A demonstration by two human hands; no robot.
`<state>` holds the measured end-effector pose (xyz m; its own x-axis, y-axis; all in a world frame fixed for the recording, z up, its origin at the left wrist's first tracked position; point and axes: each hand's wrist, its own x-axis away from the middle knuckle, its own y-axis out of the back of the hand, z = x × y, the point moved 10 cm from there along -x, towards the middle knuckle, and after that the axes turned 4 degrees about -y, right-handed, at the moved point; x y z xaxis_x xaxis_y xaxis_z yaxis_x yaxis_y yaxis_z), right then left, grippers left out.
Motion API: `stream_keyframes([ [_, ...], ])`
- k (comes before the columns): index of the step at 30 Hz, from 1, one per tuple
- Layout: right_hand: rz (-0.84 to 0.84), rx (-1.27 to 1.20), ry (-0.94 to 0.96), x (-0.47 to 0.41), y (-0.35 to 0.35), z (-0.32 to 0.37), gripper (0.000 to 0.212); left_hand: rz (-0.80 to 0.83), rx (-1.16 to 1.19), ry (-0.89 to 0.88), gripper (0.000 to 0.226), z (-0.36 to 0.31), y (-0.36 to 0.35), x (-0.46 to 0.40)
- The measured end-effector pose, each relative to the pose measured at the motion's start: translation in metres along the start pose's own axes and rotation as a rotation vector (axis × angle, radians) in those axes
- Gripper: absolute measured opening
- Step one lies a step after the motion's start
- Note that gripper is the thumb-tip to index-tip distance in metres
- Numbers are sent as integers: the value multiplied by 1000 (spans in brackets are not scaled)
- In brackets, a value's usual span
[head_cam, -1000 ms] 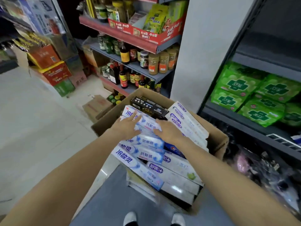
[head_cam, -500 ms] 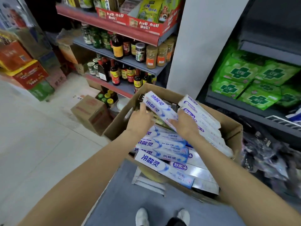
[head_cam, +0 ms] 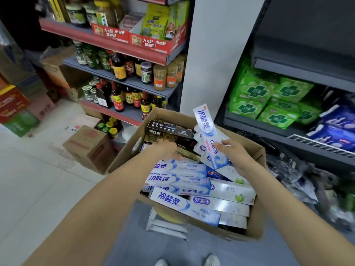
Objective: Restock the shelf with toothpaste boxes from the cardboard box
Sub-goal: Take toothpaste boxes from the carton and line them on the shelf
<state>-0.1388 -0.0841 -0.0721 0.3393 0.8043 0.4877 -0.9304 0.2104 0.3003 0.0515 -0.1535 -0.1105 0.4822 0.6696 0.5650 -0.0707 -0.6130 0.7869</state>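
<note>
An open cardboard box (head_cam: 258, 212) stands in front of me, packed with white-and-blue toothpaste boxes (head_cam: 178, 184) and black ones (head_cam: 169, 131) at the far end. My right hand (head_cam: 233, 156) grips one white-and-blue toothpaste box (head_cam: 208, 137), lifted and tilted up on end above the pile. My left hand (head_cam: 165, 149) reaches down into the carton over the black boxes; its fingertips are hidden, so I cannot tell whether it holds anything. The dark shelf (head_cam: 299, 129) at my right carries green packs.
A shelf unit (head_cam: 123, 81) with sauce bottles and jars stands at the back left. A closed small carton (head_cam: 90, 146) sits on the floor beside it. Green packs (head_cam: 269, 100) and blue packs (head_cam: 338, 127) fill the right shelf. Dark plastic bags (head_cam: 307, 181) lie below it.
My right hand has lifted one white-and-blue toothpaste box out of the pile and tipped it upright. My left hand let go of it and moved down onto the black boxes.
</note>
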Motion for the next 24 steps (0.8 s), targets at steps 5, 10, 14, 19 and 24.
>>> stream_keyframes([
  [5,30,-75,12,4,19,1,32,-178,-99,59,61,-19,31,28],
  [10,106,-177,29,10,38,11,18,-356,168,126,46,-57,76,65],
  [14,123,-254,34,26,76,19,27,-487,311,90,43,-111,103,73],
  [19,132,-395,111,40,160,25,2,-425,1046,-42,63,-202,95,35],
  [24,131,-485,226,47,260,27,5,-263,1500,-236,38,-334,92,9],
])
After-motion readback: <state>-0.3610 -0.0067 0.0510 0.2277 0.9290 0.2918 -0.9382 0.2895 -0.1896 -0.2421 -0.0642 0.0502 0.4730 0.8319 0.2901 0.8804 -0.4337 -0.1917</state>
